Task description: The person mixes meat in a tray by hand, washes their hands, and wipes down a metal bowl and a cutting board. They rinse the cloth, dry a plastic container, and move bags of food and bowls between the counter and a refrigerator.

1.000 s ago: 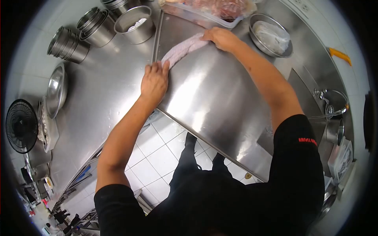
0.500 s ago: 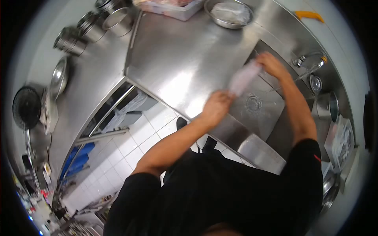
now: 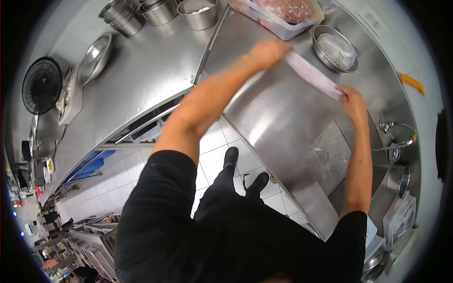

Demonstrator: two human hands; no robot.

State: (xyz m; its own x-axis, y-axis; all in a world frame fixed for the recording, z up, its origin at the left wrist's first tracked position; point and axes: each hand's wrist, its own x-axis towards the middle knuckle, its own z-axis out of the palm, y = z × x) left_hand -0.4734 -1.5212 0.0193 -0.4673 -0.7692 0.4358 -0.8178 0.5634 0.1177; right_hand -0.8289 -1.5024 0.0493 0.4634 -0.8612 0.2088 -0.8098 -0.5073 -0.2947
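My left hand (image 3: pixel 267 53) and my right hand (image 3: pixel 353 103) each grip one end of a long pale pink strip of raw meat (image 3: pixel 312 74). The strip hangs stretched between them above the steel counter (image 3: pixel 278 113), near the metal bowl (image 3: pixel 334 49). My left hand is at the far end, close to the clear plastic tub of raw meat (image 3: pixel 283 14). My right hand is nearer the sink (image 3: pixel 330 155).
Several steel pots (image 3: pixel 155 12) and a wide steel bowl (image 3: pixel 93 57) stand at the back left. A black fan (image 3: pixel 41 85) sits at the left edge. A tap (image 3: pixel 396 134) rises by the sink, an orange-handled tool (image 3: pixel 411 81) lies at the right. White floor tiles lie below.
Both hands carried the strip from over the sink back up over the counter near the metal bowl. The view swung left, showing the pots and the fan again.
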